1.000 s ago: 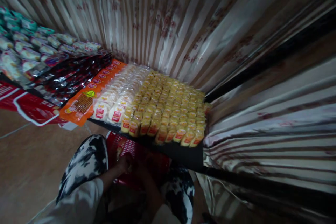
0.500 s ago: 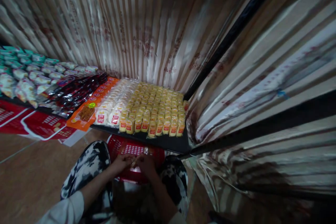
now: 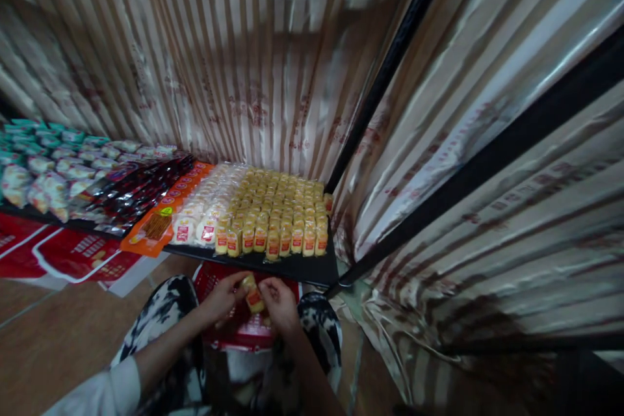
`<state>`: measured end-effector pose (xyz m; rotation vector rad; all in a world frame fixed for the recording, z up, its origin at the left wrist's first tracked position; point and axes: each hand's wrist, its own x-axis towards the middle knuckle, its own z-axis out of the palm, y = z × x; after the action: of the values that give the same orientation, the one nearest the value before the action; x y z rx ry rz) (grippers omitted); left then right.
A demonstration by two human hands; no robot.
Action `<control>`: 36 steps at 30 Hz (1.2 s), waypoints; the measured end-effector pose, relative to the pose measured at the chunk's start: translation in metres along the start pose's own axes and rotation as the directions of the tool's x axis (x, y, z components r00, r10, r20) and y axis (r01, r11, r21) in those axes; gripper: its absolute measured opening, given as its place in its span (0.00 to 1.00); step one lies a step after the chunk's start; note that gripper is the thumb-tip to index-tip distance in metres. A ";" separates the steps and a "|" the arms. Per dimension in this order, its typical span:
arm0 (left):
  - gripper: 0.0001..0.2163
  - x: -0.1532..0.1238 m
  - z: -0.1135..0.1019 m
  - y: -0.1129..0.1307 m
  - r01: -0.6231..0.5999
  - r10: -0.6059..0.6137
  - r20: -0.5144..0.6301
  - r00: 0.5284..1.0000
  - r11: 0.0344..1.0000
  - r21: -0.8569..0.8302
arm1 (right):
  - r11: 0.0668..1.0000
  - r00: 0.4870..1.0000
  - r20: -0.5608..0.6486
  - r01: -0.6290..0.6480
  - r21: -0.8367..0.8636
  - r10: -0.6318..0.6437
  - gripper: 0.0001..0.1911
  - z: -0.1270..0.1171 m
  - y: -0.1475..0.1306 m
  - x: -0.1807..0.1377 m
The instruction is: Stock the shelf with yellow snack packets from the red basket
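Observation:
Between my two hands is a small yellow wrapped snack cake (image 3: 253, 298) with a red label. My left hand (image 3: 225, 296) grips its left side with closed fingers. At its right upper edge, the fingers of my right hand (image 3: 281, 303) are pinched on it. Below the hands lies a red printed bag (image 3: 234, 337) between my knees. Just beyond, several rows of matching yellow snack cakes (image 3: 277, 221) stand packed on a black shelf (image 3: 292, 266).
Left of the yellow rows are white-wrapped snacks (image 3: 207, 205), an orange packet (image 3: 153, 227), dark shiny packets (image 3: 131, 192) and green-and-white packets (image 3: 46, 169). Red bags (image 3: 82, 253) hang or lie below the shelf. Striped curtain (image 3: 273, 78) and a black frame bar (image 3: 468, 188) enclose the right side.
Both hands have risen a little toward the shelf. The yellow snack cake now shows clearly between them. The view has tilted, bringing a top black bar into sight.

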<state>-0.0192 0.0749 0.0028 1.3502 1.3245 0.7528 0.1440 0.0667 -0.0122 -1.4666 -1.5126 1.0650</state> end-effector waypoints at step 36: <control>0.16 0.251 0.135 0.203 -0.462 0.449 0.136 0.883 0.780 0.422 | 0.938 0.766 -0.594 0.036 -0.344 -0.246 0.33 -0.085 0.037 0.094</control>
<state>0.2140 0.3152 0.1034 2.0979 1.1956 0.7701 0.2315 0.1655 -0.0187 -1.6664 -1.2908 0.1756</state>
